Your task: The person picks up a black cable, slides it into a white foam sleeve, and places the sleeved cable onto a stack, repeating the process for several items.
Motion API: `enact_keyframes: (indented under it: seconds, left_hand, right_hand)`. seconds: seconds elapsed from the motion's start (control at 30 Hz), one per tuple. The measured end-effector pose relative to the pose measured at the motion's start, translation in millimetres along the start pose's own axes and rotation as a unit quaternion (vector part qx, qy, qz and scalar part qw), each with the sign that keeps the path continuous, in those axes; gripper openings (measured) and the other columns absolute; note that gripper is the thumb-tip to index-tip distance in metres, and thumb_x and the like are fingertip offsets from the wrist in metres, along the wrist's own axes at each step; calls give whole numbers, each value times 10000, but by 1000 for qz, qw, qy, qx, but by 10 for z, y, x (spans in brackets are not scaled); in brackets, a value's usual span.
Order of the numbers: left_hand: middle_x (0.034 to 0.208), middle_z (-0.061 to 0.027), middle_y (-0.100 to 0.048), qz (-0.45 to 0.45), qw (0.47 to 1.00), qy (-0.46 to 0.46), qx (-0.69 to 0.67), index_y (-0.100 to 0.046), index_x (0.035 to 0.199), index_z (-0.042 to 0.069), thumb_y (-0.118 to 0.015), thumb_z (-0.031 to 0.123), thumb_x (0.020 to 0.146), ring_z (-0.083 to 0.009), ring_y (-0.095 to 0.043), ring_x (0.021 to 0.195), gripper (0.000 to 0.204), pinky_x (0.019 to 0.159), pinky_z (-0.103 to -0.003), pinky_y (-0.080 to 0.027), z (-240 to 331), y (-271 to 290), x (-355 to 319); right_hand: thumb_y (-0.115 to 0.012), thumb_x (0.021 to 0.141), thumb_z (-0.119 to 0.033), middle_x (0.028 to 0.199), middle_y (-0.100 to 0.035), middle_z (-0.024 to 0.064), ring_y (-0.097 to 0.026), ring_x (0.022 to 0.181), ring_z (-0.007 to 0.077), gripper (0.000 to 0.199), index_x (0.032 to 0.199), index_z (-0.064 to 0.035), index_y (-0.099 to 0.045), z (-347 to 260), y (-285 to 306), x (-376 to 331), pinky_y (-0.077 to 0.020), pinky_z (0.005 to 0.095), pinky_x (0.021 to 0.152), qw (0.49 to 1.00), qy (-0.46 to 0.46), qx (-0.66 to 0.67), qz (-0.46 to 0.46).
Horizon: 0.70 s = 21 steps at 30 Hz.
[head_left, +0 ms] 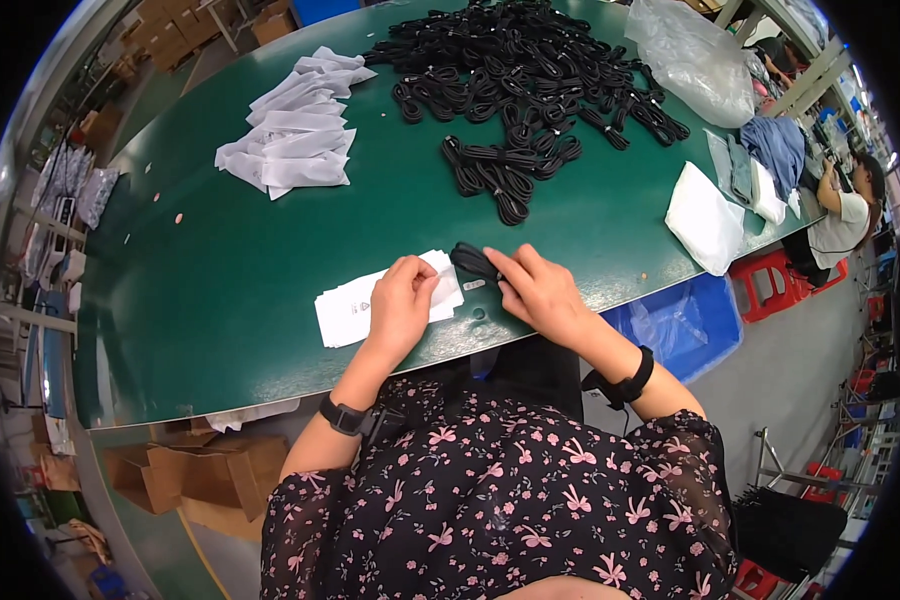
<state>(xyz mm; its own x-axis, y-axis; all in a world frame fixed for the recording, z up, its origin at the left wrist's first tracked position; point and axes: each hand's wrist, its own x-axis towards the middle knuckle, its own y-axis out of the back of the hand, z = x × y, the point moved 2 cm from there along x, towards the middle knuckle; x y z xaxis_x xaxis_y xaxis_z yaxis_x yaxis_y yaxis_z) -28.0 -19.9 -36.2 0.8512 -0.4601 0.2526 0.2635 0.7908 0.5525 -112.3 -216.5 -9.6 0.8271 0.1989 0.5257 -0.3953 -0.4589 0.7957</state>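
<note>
- The right hand [538, 290] grips a small coiled bundle of black cable [473, 260]: the fingers close over its near end, and the rest of the coil sticks out past the fingertips, up and to the left.
- The bundle's long axis runs slantwise, from the right hand's fingertips toward the left hand's fingertips, so it lies between the two hands, touching the right and just beside the left.
- The left hand [400, 305] presses palm-down on a flat white plastic pouch [355, 305]. Its fingers curl at the pouch's right edge, and I cannot tell whether they pinch that edge or only rest on it.
- The pouch stretches leftward from under the left hand. Its right edge faces the cable bundle, very near it.
- Of the two hands, the right is nearer the bundle and the left nearer the pouch.
- Well beyond both hands on the green tabletop [220, 300] lie a large heap of black cable bundles [515, 90] and, left of it, a stack of white pouches [295, 140].
</note>
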Motion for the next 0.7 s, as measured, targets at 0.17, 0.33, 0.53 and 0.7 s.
enact_keyframes:
  seconds: [0.17,0.33,0.53,0.7]
  left_hand:
    - [833,-101,-592,-1,997,36,-72,-563,857,-17,-625,16,852,-211,-578,729,70,690,-301,-477,-6,31,11]
    - [843,-108,-587,-8,996,-61,-63,-560,855,-12,-632,0,828,-230,-571,758,77,701,-321,-472,62,27,-27]
    - [870,-110,-579,5,978,-206,24,-562,840,5,-636,-31,782,-266,-545,815,101,708,-341,-456,310,96,-3]
    - [900,-112,-582,7,991,-132,-13,-565,847,6,-642,-26,785,-293,-548,861,104,737,-352,-459,356,178,99]
  right_hand:
    - [-662,753,-41,862,-488,95,-576,695,252,505,1248,-50,-561,-52,14,-104,-486,372,589,997,52,-35,-43]
    - [-656,810,-66,869,-510,88,-575,721,243,409,1215,-58,-601,10,-13,-78,-487,332,656,990,-1,75,-121]
    - [-661,852,-74,956,-564,97,-598,800,227,246,1097,-46,-661,38,-121,-40,-476,306,746,886,-223,388,-118]
    - [-698,825,-33,948,-579,104,-579,827,177,279,1102,-50,-671,8,-19,148,-469,281,737,971,-49,232,-33]
